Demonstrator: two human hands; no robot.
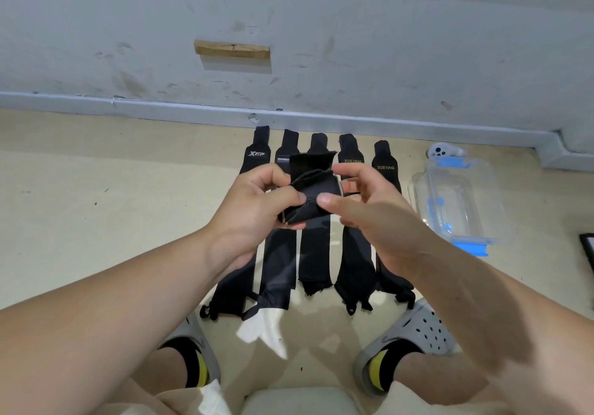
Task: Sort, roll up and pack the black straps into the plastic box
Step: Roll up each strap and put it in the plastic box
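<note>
A partly rolled black strap is held up in front of me, its loose end flap sticking up at the top. My left hand grips the roll from the left, thumb on its front. My right hand pinches it from the right with thumb and fingers. Below them several black straps lie flat side by side on the floor, some with printed logos. The clear plastic box with blue clips sits open on the floor to the right, nothing black visible inside.
A white wall and grey baseboard run just behind the straps. A small white device lies behind the box. A dark flat object is at the right edge. My feet in grey clogs flank the straps' near ends.
</note>
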